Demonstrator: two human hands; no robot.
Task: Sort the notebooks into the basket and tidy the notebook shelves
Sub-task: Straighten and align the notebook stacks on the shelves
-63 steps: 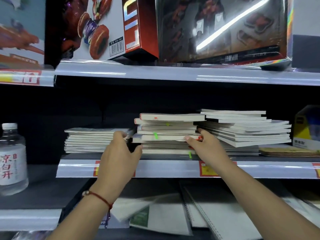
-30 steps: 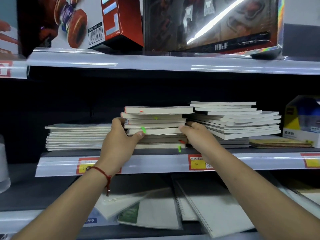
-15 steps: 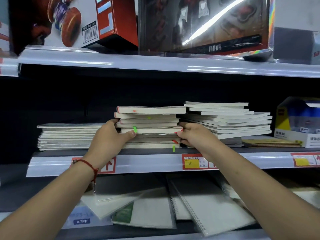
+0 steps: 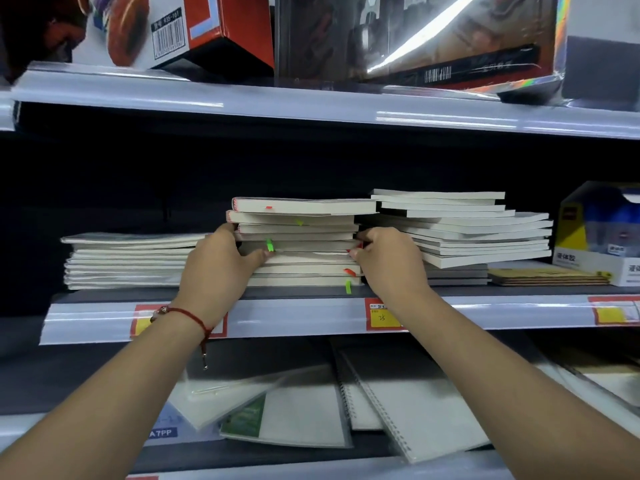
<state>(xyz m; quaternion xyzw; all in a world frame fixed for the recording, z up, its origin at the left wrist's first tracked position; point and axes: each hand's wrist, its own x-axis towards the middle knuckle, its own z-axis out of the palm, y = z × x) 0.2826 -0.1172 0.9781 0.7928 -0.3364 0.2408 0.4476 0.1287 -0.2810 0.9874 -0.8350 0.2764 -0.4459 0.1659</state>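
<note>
Shop shelving with grey, glossy front rails against a dark back panel

The upper grey shelf rail (image 4: 311, 109) carries a red-and-white printed carton (image 4: 194, 26) and a dark glossy display box (image 4: 433, 39) that mirrors a long strip of ceiling light. The middle grey shelf rail (image 4: 294, 315) bears red-and-yellow price tags (image 4: 382, 315), with a yellow-and-blue cardboard box (image 4: 595, 230) at its right end. Beneath it lies a dark lower shelf deck (image 4: 86, 375), and the space between the tiers is in deep shadow.

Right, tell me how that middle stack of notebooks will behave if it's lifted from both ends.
The middle stack is probably heavy: many thick notebooks. Its staggered edges suggest the books may slide apart. The left hand and right hand grip only its ends, so lower books could stay behind.
</note>
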